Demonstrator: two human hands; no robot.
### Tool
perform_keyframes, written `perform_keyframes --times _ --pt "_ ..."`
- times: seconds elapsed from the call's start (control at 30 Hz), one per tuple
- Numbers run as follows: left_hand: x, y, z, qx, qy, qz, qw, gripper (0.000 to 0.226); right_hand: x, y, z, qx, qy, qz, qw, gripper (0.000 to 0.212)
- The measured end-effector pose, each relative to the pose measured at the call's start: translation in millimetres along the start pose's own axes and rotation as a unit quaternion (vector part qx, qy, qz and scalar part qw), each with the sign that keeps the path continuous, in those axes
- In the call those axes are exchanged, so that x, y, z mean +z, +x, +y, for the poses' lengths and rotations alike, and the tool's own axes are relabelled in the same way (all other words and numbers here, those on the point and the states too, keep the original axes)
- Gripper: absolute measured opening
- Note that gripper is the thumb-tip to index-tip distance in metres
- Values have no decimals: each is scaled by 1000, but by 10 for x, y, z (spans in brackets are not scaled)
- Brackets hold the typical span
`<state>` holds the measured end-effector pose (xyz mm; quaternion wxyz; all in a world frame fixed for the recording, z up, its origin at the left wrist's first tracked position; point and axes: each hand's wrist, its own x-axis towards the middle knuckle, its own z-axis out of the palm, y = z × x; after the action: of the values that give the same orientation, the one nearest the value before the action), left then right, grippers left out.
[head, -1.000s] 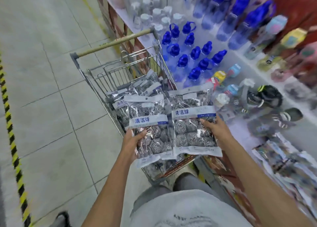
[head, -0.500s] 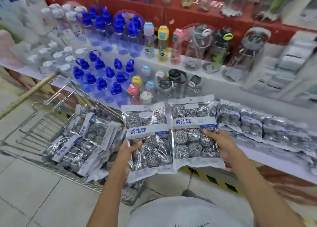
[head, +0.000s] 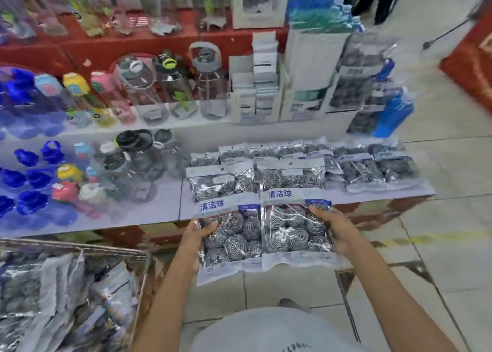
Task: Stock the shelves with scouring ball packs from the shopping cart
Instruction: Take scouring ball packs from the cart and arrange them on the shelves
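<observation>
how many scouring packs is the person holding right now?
2. The left pack is gripped by the left hand, the right pack by the right hand, side by side before the shelf. None visibly stacked beneath; can't rule it out.

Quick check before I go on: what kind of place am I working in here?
Most likely a shop's housewares aisle. A tiered display shelf carries rows of water bottles and laid-out scouring ball packs, a wire shopping cart holds more packs, and the floor is tiled.
</observation>
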<state>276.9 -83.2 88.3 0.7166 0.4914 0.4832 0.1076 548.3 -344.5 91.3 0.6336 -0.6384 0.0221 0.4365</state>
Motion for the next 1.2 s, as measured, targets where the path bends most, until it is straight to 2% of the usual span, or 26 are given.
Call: perform_keyframes --times 0.07,0.13,0.3,0.4,0.53,0.6,0.7,0.83,1.0,1.03,1.13,1.2 --pt "412 27 -22 -6 18 -18 1000 33 -423 -28 1 -3 7 26 1000 107" --pt "830 44 -40 -2 42 -39 998 33 -804 -86 -10 -16 9 48 999 109" --pt "1756 47 -91 1 48 -99 994 49 -1601 -286 -88 -14 37 80 996 92" --pt "2217 101 -106 -11 54 -138 989 43 -2010 -348 -126 -10 67 99 993 70" --pt "2758 284 -130 -23 73 -158 984 50 -2408 -310 -205 3 95 112 989 58" --pt "3018 394 -125 -28 79 -162 983 48 -2636 -230 -266 7 109 114 987 56" --pt "3422 616 -92 -26 76 -162 983 58 -2981 -40 -405 13 107 135 985 61" --pt "3985 914 -31 -41 66 -163 984 50 -3392 237 -701 13 100 156 983 64" --pt "4668 1263 75 -43 45 -142 988 42 -3992 667 -1270 42 74 147 986 56" --pt "4781 1339 80 -43 38 -140 988 51 -4095 765 -1372 43 59 148 986 55" --pt "5080 1508 79 -57 45 -135 988 95 -4360 1040 -1629 43 24 149 988 56" --pt "5244 1603 80 -73 37 -122 989 106 -4512 1249 -1785 47 18 140 989 55"
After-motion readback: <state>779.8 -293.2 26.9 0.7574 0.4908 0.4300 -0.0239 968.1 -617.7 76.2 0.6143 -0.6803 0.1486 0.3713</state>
